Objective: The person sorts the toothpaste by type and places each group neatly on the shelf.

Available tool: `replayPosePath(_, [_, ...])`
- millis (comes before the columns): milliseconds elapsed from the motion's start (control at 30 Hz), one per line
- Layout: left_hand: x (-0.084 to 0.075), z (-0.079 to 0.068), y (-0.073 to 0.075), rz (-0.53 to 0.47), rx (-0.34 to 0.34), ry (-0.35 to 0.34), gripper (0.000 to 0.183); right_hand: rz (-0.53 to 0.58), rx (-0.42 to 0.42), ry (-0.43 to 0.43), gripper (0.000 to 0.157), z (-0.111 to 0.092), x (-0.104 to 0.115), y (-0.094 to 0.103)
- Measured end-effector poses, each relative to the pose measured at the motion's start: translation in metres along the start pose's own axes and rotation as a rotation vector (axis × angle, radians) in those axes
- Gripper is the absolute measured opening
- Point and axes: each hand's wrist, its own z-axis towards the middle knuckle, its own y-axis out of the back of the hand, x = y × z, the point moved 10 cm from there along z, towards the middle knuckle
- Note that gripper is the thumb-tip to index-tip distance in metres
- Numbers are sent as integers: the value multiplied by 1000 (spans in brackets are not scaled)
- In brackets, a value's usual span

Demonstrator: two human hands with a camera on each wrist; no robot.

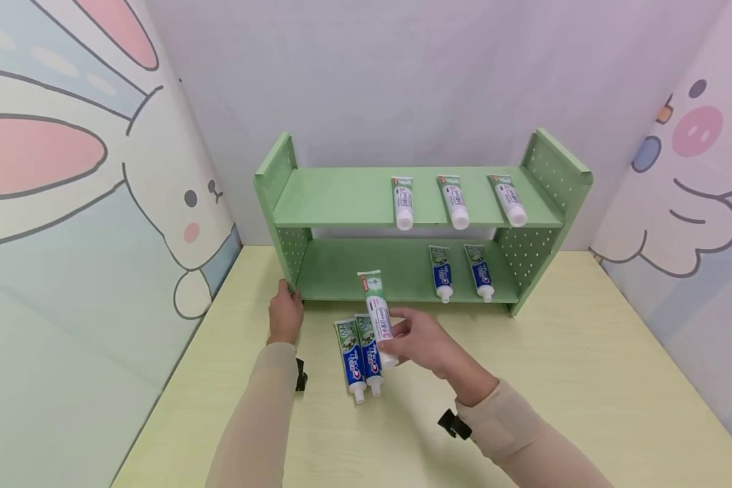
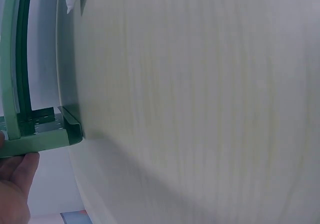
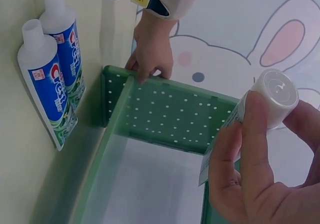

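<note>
Nearest the head camera are 2 beige sleeves with black wrist mounts, reaching forward over the table. The right hand [image 1: 423, 342] pinches a white plastic toothpaste tube with a green crimped end and white cap [image 1: 378, 317] between thumb and fingers, close to its cap; the tube tilts up and away towards 12 o'clock, its crimped end just in front of the lower board. The wrist view shows the round cap [image 3: 276, 95] end-on above the curled fingers [image 3: 235, 159].

The left hand [image 1: 285, 316] grips the bottom left corner of the green 2-tier perforated metal shelf [image 1: 341, 203], fingers curled round the edge of its side panel, as if steadying it. The hands are apart.

My reading is that a tube is on its way from the table to the shelf. This tube matches the white ones above, so the next move would call for lifting it clear of the front edge and laying it flat on the upper board at about 11 o'clock, cap towards the front.

Just at 9 o'clock of the held tube, 2 blue-and-green toothpaste tubes [image 1: 358, 358] lie side by side on the table, caps towards the camera. The upper board carries 3 white tubes [image 1: 457, 202], the lower board 2 blue tubes [image 1: 460, 272], all on its right half.

The pale yellow wood-grain table [image 1: 585, 379] stands in a corner, with cartoon rabbit panels [image 1: 67, 203] on both sides and a plain lilac wall behind.
</note>
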Motion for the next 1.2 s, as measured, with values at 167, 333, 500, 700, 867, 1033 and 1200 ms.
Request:
replayPosePath(167, [0, 0, 0, 9, 1, 2, 23, 10, 1, 14, 64, -2, 6, 0])
replayPosePath(333, [2, 2, -2, -4, 8, 6, 23, 12, -3, 29, 66, -3, 13, 0])
replayPosePath(500, [4, 2, -3, -17, 10, 5, 23, 19, -5, 47, 67, -5, 20, 0])
replayPosePath(700, [5, 2, -4, -18, 13, 9, 23, 13, 12, 66, 66, -9, 31, -1])
replayPosePath(867, [6, 3, -4, -9, 9, 10, 22, -6, 25, 76, 66, -11, 40, -1])
replayPosePath(1033, [7, 3, -4, -7, 2, 2, 23, -18, 19, 89, 68, -10, 48, 0])
replayPosePath(1200, [7, 3, -3, -4, -10, -12, 22, -21, 11, 93, 68, -7, 55, 1])
